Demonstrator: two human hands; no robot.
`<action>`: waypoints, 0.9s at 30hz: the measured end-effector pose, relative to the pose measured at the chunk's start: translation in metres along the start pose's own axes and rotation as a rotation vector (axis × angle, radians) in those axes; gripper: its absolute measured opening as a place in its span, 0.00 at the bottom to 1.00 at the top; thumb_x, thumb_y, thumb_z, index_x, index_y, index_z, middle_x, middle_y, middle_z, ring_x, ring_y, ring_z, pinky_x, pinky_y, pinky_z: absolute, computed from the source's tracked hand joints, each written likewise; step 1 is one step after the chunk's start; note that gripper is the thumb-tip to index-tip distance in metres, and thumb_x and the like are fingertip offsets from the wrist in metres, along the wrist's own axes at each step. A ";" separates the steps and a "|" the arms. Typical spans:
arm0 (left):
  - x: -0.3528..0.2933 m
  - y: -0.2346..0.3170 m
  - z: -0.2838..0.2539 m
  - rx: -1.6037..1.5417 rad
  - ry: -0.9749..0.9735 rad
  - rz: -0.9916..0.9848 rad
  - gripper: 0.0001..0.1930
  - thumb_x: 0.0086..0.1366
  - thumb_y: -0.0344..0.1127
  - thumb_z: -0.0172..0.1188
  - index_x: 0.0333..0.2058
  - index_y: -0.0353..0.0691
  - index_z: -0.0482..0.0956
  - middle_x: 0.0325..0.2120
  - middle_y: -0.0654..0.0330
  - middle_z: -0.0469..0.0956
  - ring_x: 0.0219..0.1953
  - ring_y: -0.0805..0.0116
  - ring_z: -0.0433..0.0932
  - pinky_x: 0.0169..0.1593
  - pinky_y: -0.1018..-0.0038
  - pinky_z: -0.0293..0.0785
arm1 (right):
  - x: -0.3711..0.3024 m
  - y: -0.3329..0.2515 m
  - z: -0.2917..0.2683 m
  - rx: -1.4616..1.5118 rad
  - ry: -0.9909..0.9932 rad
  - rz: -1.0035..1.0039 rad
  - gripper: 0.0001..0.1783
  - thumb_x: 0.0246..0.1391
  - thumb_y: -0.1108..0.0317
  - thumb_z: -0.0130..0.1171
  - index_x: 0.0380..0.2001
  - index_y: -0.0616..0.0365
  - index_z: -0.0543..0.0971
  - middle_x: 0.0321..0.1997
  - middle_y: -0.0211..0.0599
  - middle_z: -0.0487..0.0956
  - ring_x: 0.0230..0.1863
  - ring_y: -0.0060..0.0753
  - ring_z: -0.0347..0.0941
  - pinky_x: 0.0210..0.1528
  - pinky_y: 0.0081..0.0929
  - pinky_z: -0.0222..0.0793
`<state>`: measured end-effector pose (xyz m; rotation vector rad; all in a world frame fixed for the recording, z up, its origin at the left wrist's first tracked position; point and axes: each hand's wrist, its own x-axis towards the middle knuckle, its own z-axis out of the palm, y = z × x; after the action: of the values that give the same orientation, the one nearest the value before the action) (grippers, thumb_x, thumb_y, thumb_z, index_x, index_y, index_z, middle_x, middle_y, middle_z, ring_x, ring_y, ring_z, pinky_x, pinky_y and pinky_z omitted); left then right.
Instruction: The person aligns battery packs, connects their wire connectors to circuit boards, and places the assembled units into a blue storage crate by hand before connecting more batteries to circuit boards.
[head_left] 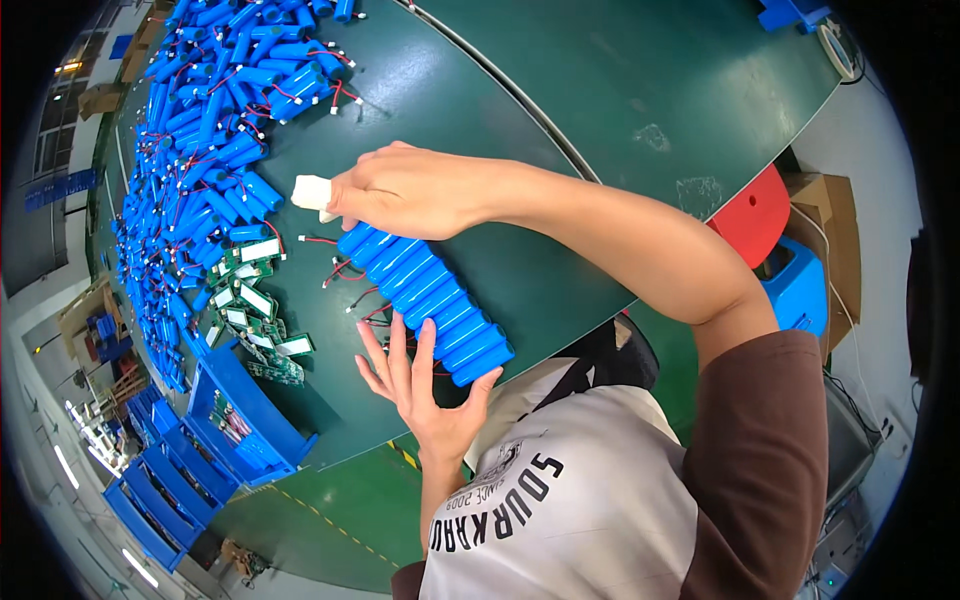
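Observation:
A slanting row of several blue cylindrical battery packs [425,290] lies side by side on the green tabletop, their thin red and black leads pointing left. At the row's near end my left hand [435,405] is open, fingers spread, with index finger and thumb touching the last packs. My right hand [410,190] is closed over the far end of the row and partly hides the packs there. It grips a small white wad [313,192], perhaps folded cloth or paper, which sticks out past the thumb; its exact kind is unclear.
A large heap of blue battery packs [215,130] covers the table's left side. Beside it lie green circuit boards [255,300]. Blue bins [245,420] stand at the lower left. A red chair back [750,215] and a blue container [797,290] are beyond the right edge.

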<state>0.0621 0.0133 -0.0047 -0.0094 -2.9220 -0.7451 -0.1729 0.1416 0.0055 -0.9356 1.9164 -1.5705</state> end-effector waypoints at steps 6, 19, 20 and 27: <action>0.009 0.007 0.001 -0.029 0.047 0.010 0.44 0.43 0.45 0.82 0.62 0.44 0.76 0.68 0.53 0.68 0.74 0.40 0.55 0.73 0.40 0.42 | 0.008 0.001 0.000 -0.239 -0.094 -0.097 0.30 0.70 0.50 0.39 0.46 0.65 0.82 0.32 0.56 0.77 0.38 0.55 0.76 0.45 0.46 0.69; 0.041 0.009 0.012 -0.132 0.103 0.049 0.52 0.43 0.58 0.80 0.67 0.48 0.69 0.71 0.51 0.57 0.76 0.42 0.47 0.72 0.37 0.40 | -0.005 0.012 -0.025 -0.134 0.200 -0.004 0.29 0.76 0.54 0.32 0.58 0.62 0.77 0.60 0.39 0.81 0.61 0.38 0.73 0.67 0.36 0.61; 0.039 0.005 0.007 -0.120 0.141 0.067 0.48 0.44 0.54 0.80 0.64 0.47 0.73 0.69 0.51 0.62 0.75 0.42 0.51 0.71 0.40 0.44 | -0.007 0.007 -0.027 -0.146 0.225 0.022 0.29 0.76 0.54 0.32 0.58 0.62 0.77 0.60 0.39 0.81 0.61 0.38 0.73 0.67 0.36 0.61; 0.051 0.002 0.004 -0.086 0.220 0.261 0.18 0.52 0.26 0.73 0.44 0.44 0.86 0.44 0.60 0.79 0.52 0.54 0.74 0.54 0.60 0.67 | -0.078 -0.012 -0.016 0.172 0.663 -0.168 0.29 0.77 0.52 0.35 0.56 0.66 0.76 0.46 0.44 0.85 0.52 0.33 0.78 0.60 0.33 0.66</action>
<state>0.0109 0.0155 -0.0010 -0.2916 -2.6121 -0.7729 -0.1320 0.2101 0.0170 -0.5452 2.1004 -2.3192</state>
